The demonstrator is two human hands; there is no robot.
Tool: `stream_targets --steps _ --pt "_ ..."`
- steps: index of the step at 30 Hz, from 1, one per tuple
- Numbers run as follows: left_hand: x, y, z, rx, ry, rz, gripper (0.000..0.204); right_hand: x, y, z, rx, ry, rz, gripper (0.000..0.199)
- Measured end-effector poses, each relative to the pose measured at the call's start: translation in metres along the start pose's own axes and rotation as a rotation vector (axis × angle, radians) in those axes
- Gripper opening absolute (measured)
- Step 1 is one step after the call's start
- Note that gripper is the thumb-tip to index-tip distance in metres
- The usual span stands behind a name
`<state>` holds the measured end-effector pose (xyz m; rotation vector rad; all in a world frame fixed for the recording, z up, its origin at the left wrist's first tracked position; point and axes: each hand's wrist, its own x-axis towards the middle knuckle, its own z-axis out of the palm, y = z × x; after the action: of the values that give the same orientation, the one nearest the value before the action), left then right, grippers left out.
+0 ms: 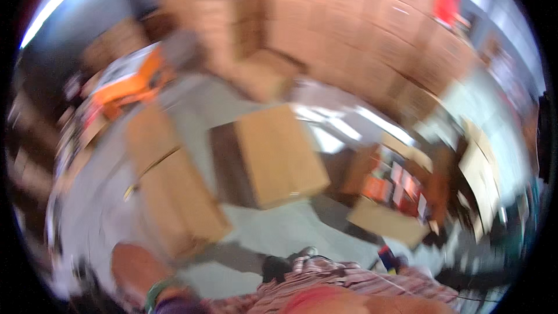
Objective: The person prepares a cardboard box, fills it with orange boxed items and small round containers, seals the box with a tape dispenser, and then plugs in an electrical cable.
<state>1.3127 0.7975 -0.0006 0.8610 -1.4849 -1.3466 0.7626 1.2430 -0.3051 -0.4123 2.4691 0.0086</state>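
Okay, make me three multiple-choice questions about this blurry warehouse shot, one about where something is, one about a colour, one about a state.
1. Where does the closed cardboard box sit?
A. Near the middle of the floor
B. On a high shelf
C. In the person's arms

2. What colour is the object at upper left?
A. Green
B. Orange
C. Purple

3. What state is the box at right in?
A. Taped shut
C. Crushed flat
B. Open, with items inside

Answers:
1 A: it rests on the grey floor at the centre.
2 B: it shows bright orange against the brown boxes.
3 B: its flaps are spread and coloured packets show inside.
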Motion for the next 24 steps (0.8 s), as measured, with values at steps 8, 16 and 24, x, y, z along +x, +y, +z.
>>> stream_targets --steps 8,16,24 --pt "-0.175 0.028 -0.024 -0.083 0.382 0.035 0.057 0.046 -0.127 0.003 -0.325 0.008 -0.419 0.056" --pt "-0.212 0.165 -0.030 -0.215 0.110 0.642 0.064 -0.041 -0.303 0.033 0.063 -0.247 -0.768 0.045" --pt "-0.174 0.223 -0.019 -0.402 -0.449 0.843 0.064 -0.050 -0.308 0.094 -0.109 -0.180 -0.679 0.052"
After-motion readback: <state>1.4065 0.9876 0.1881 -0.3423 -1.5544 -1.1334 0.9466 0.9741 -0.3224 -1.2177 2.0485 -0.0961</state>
